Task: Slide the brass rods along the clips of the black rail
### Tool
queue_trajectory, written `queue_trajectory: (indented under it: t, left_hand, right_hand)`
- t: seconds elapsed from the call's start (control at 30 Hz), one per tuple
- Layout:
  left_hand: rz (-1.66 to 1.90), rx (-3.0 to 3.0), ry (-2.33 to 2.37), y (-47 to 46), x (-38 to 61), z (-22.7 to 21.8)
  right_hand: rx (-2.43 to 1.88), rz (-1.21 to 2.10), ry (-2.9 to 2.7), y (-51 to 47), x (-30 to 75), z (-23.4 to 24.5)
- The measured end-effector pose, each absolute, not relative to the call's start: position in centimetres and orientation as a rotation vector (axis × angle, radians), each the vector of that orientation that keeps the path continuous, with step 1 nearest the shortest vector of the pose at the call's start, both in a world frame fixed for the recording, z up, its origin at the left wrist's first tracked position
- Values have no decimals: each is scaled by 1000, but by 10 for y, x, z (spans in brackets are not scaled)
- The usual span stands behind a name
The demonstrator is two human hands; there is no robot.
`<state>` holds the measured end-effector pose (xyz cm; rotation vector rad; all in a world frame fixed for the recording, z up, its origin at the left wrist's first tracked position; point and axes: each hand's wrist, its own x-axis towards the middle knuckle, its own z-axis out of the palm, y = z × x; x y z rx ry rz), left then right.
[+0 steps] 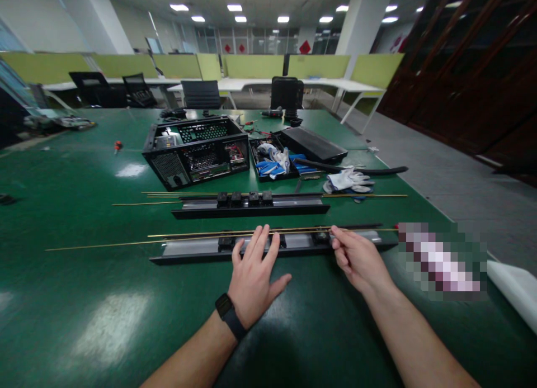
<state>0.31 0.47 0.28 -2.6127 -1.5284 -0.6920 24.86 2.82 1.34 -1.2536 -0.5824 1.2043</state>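
- Head view: nearer black rail (300,244), silvery inside, bearing black blocks (226,242), lies on the green table (54,298).
- Thin, shiny gold rods (210,233) run along it.
- Right hand (361,258) pinches the rods; left hand (254,284) spreads wide over them.

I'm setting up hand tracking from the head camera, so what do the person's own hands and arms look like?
The left hand is ungloved; its wrist wears a black watch with a squarish dark face and dark strap. The right hand is ungloved, its wrist unadorned. No sleeves show.
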Motion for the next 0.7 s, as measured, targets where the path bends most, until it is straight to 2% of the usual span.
queue_trajectory:
  t: [0.7]
  left_hand:
    - [-683, -2608, -1538, 5, 3, 2]
  right_hand:
    - [-1297, 1177, -625, 28, 249, 10]
